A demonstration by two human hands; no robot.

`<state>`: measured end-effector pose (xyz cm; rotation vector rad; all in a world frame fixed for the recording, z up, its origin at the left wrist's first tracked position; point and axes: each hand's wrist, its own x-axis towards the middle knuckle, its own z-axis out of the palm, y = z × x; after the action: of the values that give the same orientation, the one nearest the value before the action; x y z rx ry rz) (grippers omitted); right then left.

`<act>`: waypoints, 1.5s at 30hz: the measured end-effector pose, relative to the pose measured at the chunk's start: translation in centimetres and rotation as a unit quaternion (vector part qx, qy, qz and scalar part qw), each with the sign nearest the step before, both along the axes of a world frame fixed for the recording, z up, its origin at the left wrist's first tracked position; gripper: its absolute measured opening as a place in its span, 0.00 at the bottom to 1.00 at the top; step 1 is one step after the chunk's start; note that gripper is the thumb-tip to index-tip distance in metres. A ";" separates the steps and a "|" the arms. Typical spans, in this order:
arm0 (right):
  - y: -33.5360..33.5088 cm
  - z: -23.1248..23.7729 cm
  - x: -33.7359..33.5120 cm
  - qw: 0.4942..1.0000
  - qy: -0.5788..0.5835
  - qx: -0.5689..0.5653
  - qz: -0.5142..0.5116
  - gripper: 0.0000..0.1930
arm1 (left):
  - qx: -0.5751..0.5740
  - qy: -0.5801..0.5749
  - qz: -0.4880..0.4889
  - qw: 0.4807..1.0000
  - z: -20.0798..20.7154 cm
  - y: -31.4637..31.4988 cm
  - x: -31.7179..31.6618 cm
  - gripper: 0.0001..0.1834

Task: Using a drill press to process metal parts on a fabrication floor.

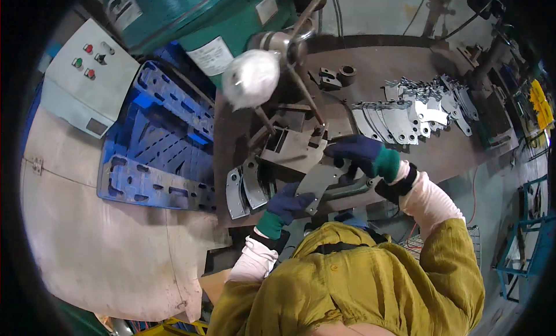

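Observation:
A flat grey metal plate (318, 182), slightly curved and with small holes at its lower end, is held tilted in front of the press fixture. My left hand (288, 203), in a navy glove with a green cuff, is closed on the lower end. At the upper end my gloved right hand (362, 152) is curled against the plate, its fingertips partly hidden. Just beyond is the metal fixture block (294, 150), close to my right fingers. Left of it, near my left hand, lie several curved plates (236, 192) on the brown metal table (330, 55).
More curved plates (399, 123) lie in overlapping rows at the table's right. A metal ring (347, 75) sits at the back. A white-wrapped ball (252, 78) on the press handle hangs over the table. Blue plastic pallets (156, 139) and a control box (90, 75) stand left.

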<state>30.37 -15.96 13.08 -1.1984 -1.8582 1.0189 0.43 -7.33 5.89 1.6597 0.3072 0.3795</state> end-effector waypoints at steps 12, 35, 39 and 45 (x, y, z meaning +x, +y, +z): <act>3.6 18.4 -9.3 0.846 0.517 -0.129 -0.015 0.34 | -0.177 0.036 0.345 0.921 -7.2 2.3 -3.9 0.22; 5.0 18.6 -11.5 0.649 0.711 -0.259 0.073 0.20 | -0.377 0.131 0.387 0.831 -7.8 9.0 -0.4 0.15; 3.6 16.6 -13.5 0.638 0.737 -0.222 0.019 0.22 | -0.374 0.069 0.374 0.846 -7.1 7.9 -0.3 0.23; 3.7 12.4 -13.4 0.733 0.659 -0.162 -0.031 0.19 | -0.340 0.118 0.396 0.845 -6.1 8.1 0.2 0.21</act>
<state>16.94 -12.22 25.47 -0.3566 -0.4953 1.5770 0.62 0.74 -0.24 0.8040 1.1879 0.5896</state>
